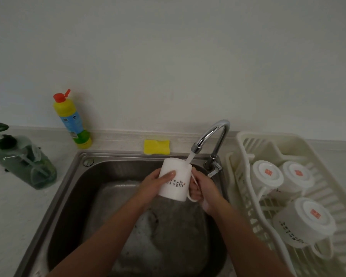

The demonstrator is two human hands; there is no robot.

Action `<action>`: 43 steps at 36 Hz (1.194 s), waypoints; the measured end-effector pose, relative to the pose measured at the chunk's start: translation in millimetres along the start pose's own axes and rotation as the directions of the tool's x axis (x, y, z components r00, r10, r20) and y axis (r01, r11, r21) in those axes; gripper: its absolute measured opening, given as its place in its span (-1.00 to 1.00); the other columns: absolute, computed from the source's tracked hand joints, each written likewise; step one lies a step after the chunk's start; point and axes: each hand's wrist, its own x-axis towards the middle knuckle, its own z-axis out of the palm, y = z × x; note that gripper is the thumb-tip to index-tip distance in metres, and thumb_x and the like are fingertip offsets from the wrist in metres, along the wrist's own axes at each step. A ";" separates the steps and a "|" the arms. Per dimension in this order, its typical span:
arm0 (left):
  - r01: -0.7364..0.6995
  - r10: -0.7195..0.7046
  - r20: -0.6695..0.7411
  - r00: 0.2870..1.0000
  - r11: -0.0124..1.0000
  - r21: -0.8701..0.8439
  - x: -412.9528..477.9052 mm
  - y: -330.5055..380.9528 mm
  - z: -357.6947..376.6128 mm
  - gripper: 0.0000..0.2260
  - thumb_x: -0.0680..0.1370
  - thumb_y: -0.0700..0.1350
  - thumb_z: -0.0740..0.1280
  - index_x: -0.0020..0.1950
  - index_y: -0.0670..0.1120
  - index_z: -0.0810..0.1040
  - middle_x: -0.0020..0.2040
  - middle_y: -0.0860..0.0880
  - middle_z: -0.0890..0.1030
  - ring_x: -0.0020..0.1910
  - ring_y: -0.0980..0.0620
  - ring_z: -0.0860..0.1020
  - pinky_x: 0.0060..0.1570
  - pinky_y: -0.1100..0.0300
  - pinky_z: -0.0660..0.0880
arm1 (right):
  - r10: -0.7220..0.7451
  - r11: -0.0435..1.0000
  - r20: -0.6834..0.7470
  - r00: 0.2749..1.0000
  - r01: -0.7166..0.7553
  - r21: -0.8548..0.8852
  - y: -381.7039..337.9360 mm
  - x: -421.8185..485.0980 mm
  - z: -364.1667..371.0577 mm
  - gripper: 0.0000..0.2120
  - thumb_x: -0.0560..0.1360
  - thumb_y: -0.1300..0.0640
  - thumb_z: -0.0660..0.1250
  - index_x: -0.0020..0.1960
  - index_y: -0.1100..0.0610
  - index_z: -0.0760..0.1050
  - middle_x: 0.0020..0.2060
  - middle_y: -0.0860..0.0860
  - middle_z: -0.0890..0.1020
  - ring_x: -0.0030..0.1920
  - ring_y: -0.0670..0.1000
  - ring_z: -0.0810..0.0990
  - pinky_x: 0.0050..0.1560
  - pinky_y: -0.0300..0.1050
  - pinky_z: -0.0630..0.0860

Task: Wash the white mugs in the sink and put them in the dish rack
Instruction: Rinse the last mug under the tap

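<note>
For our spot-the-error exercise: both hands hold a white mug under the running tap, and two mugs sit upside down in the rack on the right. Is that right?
No: the head view shows three upside-down mugs in the dish rack, not two. Otherwise correct: left hand and right hand hold the white mug under the running tap.

home kitchen, steel sink (68, 188), tap (214, 136), dish rack (288, 142), detergent bottle (73, 120)

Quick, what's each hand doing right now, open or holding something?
Left hand: wrapped round the body of the white mug.
Right hand: grips that mug's handle.
</note>
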 end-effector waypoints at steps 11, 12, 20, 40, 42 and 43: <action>-0.026 0.039 -0.096 0.995 0.990 0.139 9.3 1.9 18.4 -0.45 0.28 0.21 0.54 0.17 -0.01 0.58 0.02 -0.03 0.71 -0.02 -0.03 0.69 0.07 -0.06 0.63 | 0.027 0.999 -0.091 0.995 -0.024 0.034 9.4 8.7 -12.5 -0.56 0.57 -0.12 0.28 -0.39 0.10 0.43 -0.55 0.00 0.44 -0.56 -0.08 0.38 -0.53 -0.24 0.34; -0.031 0.050 -0.108 0.993 0.985 0.167 10.9 2.4 19.7 -0.51 0.32 0.21 0.54 0.14 0.01 0.58 0.03 -0.02 0.70 -0.01 -0.02 0.69 0.09 -0.08 0.62 | 0.024 0.999 -0.090 0.996 -0.020 0.042 10.1 9.7 -13.3 -0.57 0.56 -0.12 0.28 -0.39 0.10 0.42 -0.55 0.00 0.43 -0.56 -0.07 0.37 -0.53 -0.23 0.34; -0.031 0.080 -0.143 0.986 0.948 0.315 14.7 8.7 28.8 -0.49 0.36 0.25 0.51 0.21 0.08 0.50 0.07 0.08 0.63 0.00 0.06 0.64 0.08 0.00 0.61 | 0.027 0.997 -0.123 0.992 -0.018 0.070 19.2 21.4 -21.0 -0.70 0.58 -0.10 0.27 -0.13 0.11 0.56 -0.44 0.01 0.62 -0.46 -0.05 0.59 -0.33 -0.11 0.49; -0.229 0.278 -0.004 0.961 0.796 0.560 7.0 13.4 27.4 -0.37 0.26 0.17 0.62 0.25 0.21 0.45 0.10 0.24 0.55 0.02 0.33 0.51 -0.12 0.37 0.44 | 0.082 0.995 -0.255 0.963 -0.064 0.077 29.8 15.1 -11.3 -0.43 0.42 -0.19 0.22 0.21 0.21 0.56 -0.04 0.26 0.62 -0.01 0.19 0.57 0.04 0.15 0.53; -0.264 0.292 0.047 0.955 0.771 0.580 6.2 10.8 23.0 -0.38 0.26 0.12 0.64 0.20 0.30 0.41 0.08 0.31 0.52 0.04 0.37 0.48 -0.07 0.34 0.46 | 0.080 0.994 -0.259 0.963 -0.058 0.092 24.4 4.2 -5.8 -0.52 0.49 -0.15 0.18 0.16 0.18 0.58 -0.10 0.20 0.64 -0.10 0.15 0.59 -0.17 0.00 0.56; -0.281 0.297 0.070 0.952 0.761 0.584 5.7 8.9 19.6 -0.38 0.25 0.10 0.65 0.18 0.33 0.40 0.09 0.33 0.51 0.06 0.39 0.47 -0.02 0.31 0.48 | 0.063 0.995 -0.257 0.964 -0.040 0.094 23.2 0.4 -4.4 -0.57 0.53 -0.11 0.16 0.14 0.17 0.58 -0.10 0.18 0.65 -0.13 0.13 0.58 -0.25 -0.06 0.53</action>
